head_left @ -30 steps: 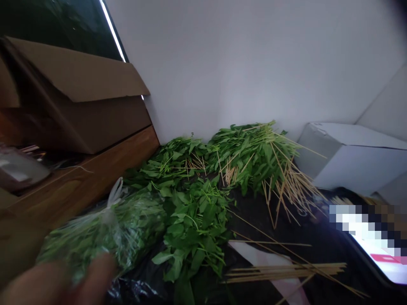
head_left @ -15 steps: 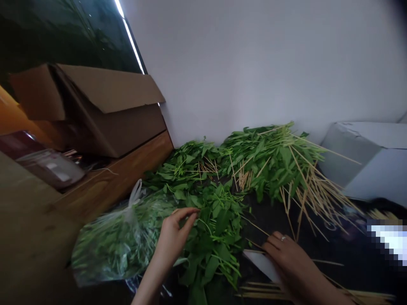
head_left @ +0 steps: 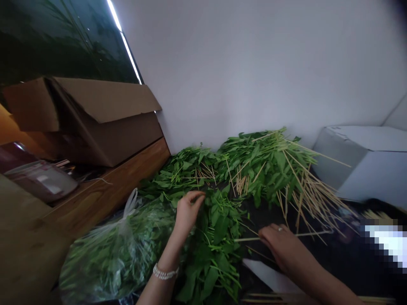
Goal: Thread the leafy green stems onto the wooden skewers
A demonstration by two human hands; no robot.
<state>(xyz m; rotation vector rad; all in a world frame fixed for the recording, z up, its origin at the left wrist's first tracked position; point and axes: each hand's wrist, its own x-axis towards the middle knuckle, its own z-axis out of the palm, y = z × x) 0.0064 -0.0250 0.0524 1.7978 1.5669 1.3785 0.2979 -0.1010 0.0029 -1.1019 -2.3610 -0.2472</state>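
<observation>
My left hand (head_left: 190, 207), with a beaded bracelet on the wrist, is over the near pile of green leaves (head_left: 219, 233); thumb and fingers are pinched together, and what is between them is too small to make out. My right hand (head_left: 275, 237), wearing a ring, is closed on a thin wooden skewer (head_left: 246, 240) whose tip points left toward the leaves. Below it lies a white flat piece (head_left: 265, 271) on the dark surface. Farther back, a large leafy heap (head_left: 254, 156) has many skewers (head_left: 318, 195) sticking out to the right.
A knotted clear plastic bag (head_left: 117, 250) of greens sits at the left front. Behind it, an open cardboard box (head_left: 108, 135) and a plastic container (head_left: 43, 180) rest on a wooden ledge (head_left: 133, 178). A white box (head_left: 365, 161) stands at the right against the wall.
My left hand has moved up and slightly right over the leaves. My right hand has lifted off the white piece and now holds a skewer level. The view has shifted slightly.
</observation>
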